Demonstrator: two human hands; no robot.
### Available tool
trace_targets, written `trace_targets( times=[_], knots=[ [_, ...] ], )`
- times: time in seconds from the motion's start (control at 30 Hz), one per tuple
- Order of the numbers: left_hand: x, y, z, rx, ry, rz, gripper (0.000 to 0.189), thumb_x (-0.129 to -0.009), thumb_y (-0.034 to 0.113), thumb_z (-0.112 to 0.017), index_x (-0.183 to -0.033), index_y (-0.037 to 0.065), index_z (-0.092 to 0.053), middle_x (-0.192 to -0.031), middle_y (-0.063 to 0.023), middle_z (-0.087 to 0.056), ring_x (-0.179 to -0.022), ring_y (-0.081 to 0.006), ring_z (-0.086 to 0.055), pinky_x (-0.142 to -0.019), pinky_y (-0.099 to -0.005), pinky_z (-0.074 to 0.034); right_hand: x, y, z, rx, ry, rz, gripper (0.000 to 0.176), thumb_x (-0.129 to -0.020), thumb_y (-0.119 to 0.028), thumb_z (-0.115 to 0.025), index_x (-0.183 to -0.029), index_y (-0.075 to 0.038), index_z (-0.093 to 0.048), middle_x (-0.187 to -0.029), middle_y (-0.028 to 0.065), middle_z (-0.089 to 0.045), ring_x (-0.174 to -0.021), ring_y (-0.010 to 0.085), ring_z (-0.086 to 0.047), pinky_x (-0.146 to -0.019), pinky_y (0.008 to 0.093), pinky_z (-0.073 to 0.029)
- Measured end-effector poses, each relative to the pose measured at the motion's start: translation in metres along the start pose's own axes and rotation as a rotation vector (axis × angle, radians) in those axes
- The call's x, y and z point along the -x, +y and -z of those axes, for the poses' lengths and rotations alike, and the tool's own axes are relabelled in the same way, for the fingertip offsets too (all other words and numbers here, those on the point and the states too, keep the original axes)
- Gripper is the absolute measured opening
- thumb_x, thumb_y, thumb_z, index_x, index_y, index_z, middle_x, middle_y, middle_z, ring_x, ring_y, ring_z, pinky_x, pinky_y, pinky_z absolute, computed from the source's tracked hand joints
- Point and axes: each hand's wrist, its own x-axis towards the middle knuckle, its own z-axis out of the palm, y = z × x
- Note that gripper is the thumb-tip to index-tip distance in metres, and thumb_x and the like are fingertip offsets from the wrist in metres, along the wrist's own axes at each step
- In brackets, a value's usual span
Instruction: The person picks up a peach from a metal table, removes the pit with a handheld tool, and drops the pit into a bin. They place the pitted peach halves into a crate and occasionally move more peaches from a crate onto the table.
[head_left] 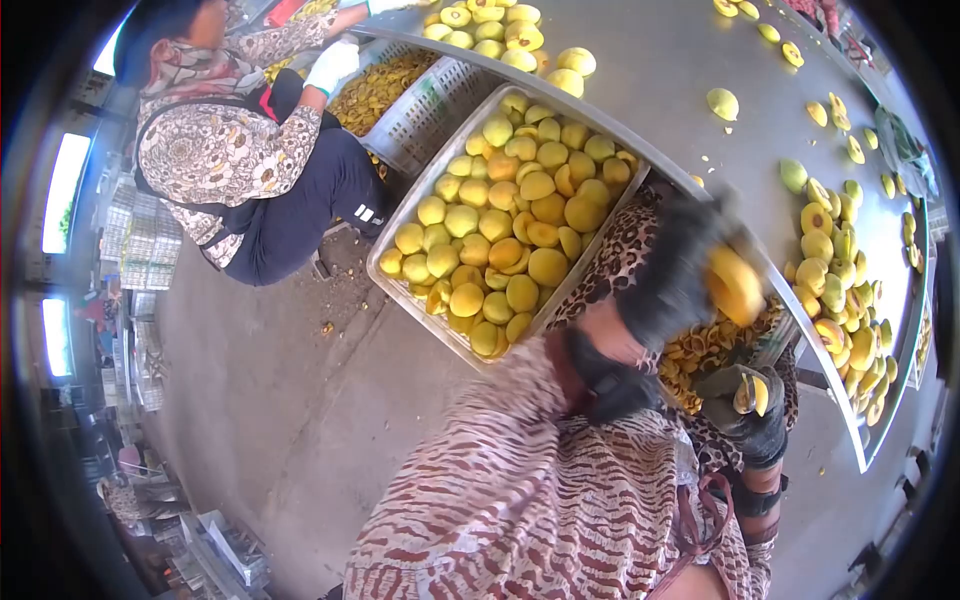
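My left hand (pixel 675 270), in a dark glove and smeared by motion, is raised by the table edge. A yellow peach half (pixel 735 285) shows blurred at its fingers. Lower right, my right hand (pixel 745 420), also in a dark glove, is closed around a small yellow peach piece (pixel 752 394) with a dark, shiny edge; I cannot tell whether a blade is part of it. Between and below my hands lies a heap of peach scraps (pixel 690 365) in a container partly hidden by my arms.
A crate (pixel 430 318) full of yellow peaches (pixel 500 220) stands left of my arm. The metal table (pixel 670 70) carries scattered fruit and a peach pile (pixel 835 260) at right. A co-worker (pixel 240 150) in white gloves sits upper left beside a scrap-filled crate (pixel 425 105).
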Motion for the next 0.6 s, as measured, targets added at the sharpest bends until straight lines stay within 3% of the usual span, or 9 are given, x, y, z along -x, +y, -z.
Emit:
trace_targets(
  times=[0.03,0.07,0.1,0.13,0.17,0.23,0.33,0.47,0.6],
  knots=[
    [0.006,0.020,0.025,-0.245,0.155,-0.109,0.011,-0.086,0.004,-0.062,-0.094,0.005,-0.054,-0.085,-0.0075,-0.060,-0.075,-0.0188,-0.063,-0.069,-0.0346,-0.054,0.005,0.007,-0.003,-0.008,-0.007,-0.005,0.023,-0.070,-0.007,-0.071,-0.091,-0.010,-0.064,-0.084,0.0075,-0.065,-0.070,0.0274,-0.060,-0.066,0.0366,-0.047],
    [0.003,0.043,0.059,-0.403,0.028,-0.437,0.039,-0.099,0.043,-0.047,-0.091,0.008,-0.061,-0.084,-0.0087,-0.067,-0.076,-0.0196,-0.066,-0.068,-0.0317,-0.055,0.013,0.019,-0.006,0.095,0.031,-0.078,0.021,-0.068,-0.005,-0.072,-0.088,-0.009,-0.065,-0.080,0.0071,-0.065,-0.067,0.0256,-0.060,-0.064,0.0347,-0.047],
    [0.028,0.089,0.058,-0.880,0.264,-0.635,0.039,-0.100,0.041,-0.045,-0.093,0.008,-0.063,-0.087,-0.0082,-0.067,-0.079,-0.0193,-0.066,-0.072,-0.0335,-0.057,0.014,0.022,-0.009,0.199,0.071,-0.150,0.019,-0.066,-0.002,-0.072,-0.084,-0.007,-0.066,-0.075,0.0066,-0.065,-0.063,0.0237,-0.060,-0.062,0.0327,-0.047],
    [0.046,0.110,0.095,-0.284,0.379,-0.457,0.038,-0.102,0.040,-0.043,-0.101,0.007,-0.062,-0.091,-0.0085,-0.067,-0.084,-0.0221,-0.067,-0.078,-0.0377,-0.058,0.017,0.018,-0.008,-0.249,0.238,-0.309,0.017,-0.069,0.004,-0.066,-0.084,-0.003,-0.068,-0.078,0.0057,-0.066,-0.065,0.0174,-0.060,-0.062,0.0282,-0.047],
    [0.063,0.149,0.140,-0.372,0.131,-0.434,0.046,-0.101,0.046,-0.043,-0.103,0.004,-0.061,-0.103,-0.0128,-0.066,-0.089,-0.0253,-0.068,-0.078,-0.0418,-0.059,0.021,0.023,-0.010,-0.197,0.296,-0.374,0.018,-0.070,0.007,-0.063,-0.085,-0.001,-0.069,-0.078,0.0038,-0.066,-0.069,0.0123,-0.060,-0.065,0.0270,-0.048],
    [0.108,0.180,0.181,-0.282,0.558,-0.476,0.057,-0.099,0.055,-0.040,-0.108,0.002,-0.060,-0.112,-0.0138,-0.065,-0.097,-0.0270,-0.066,-0.082,-0.0442,-0.058,0.020,0.025,-0.011,-0.341,0.319,-0.637,0.015,-0.070,0.007,-0.064,-0.082,-0.001,-0.068,-0.076,0.0036,-0.065,-0.070,0.0121,-0.060,-0.066,0.0273,-0.048],
    [0.159,0.184,0.228,-0.180,0.909,-0.396,0.050,-0.099,0.050,-0.047,-0.117,0.004,-0.056,-0.114,-0.0108,-0.062,-0.105,-0.0277,-0.062,-0.088,-0.0444,-0.056,0.022,0.045,-0.030,-0.382,0.252,-0.633,0.014,-0.073,0.007,-0.064,-0.084,-0.001,-0.066,-0.074,0.0026,-0.063,-0.069,0.0111,-0.059,-0.064,0.0265,-0.047],
    [0.201,0.123,0.291,-0.868,1.217,-0.435,0.021,-0.089,0.019,-0.059,-0.102,0.003,-0.064,-0.099,-0.0065,-0.060,-0.085,-0.0164,-0.057,-0.081,-0.0322,-0.050,-0.005,0.029,-0.043,-0.353,0.123,-0.523,0.009,-0.078,0.006,-0.063,-0.084,0.000,-0.062,-0.071,0.0029,-0.061,-0.066,0.0099,-0.056,-0.062,0.0261,-0.046],
    [0.225,0.028,0.321,-1.907,1.050,-0.225,0.035,-0.090,0.022,-0.058,-0.117,0.000,-0.059,-0.128,-0.0208,-0.056,-0.122,-0.0372,-0.050,-0.105,-0.0455,-0.037,-0.020,0.019,-0.044,-0.220,0.057,-0.464,0.008,-0.078,0.005,-0.063,-0.084,0.000,-0.062,-0.071,0.0037,-0.060,-0.065,0.0096,-0.056,-0.062,0.0266,-0.046]
  ],
)
